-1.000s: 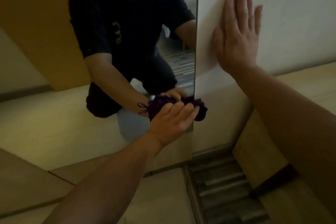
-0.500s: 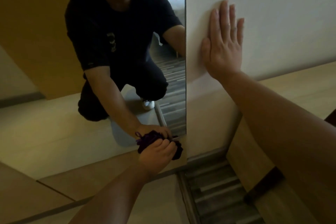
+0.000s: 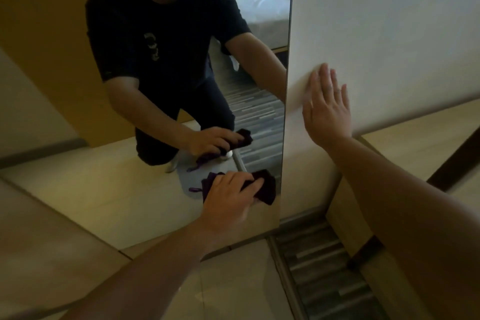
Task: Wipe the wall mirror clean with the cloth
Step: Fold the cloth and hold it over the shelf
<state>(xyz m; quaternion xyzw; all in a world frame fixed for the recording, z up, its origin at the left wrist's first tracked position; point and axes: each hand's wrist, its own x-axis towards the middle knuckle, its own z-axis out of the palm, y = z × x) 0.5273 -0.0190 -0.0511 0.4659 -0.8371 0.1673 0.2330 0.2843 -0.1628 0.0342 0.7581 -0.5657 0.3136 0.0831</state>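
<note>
The tall wall mirror (image 3: pixel 78 182) fills the left and middle of the head view, its right edge running down beside a white wall. My left hand (image 3: pixel 228 197) grips a bunched dark purple cloth (image 3: pixel 266 187) near the mirror's lower right corner; the cloth and its reflection look slightly apart. My right hand (image 3: pixel 326 109) lies flat with fingers spread on the white wall (image 3: pixel 389 21), just right of the mirror's edge. The mirror shows a crouching person in a dark shirt and the reflected cloth.
A striped grey carpet strip (image 3: pixel 324 275) runs along the floor below the mirror's right corner. A light wooden unit (image 3: pixel 405 143) with a dark handle stands to the right, under my right arm. Pale floor boards lie below the mirror.
My left hand took the cloth down the mirror's right edge, from mid-height to the bottom corner, and it now sits a little off the glass. The view tilted up; my right hand stays on the wall.
</note>
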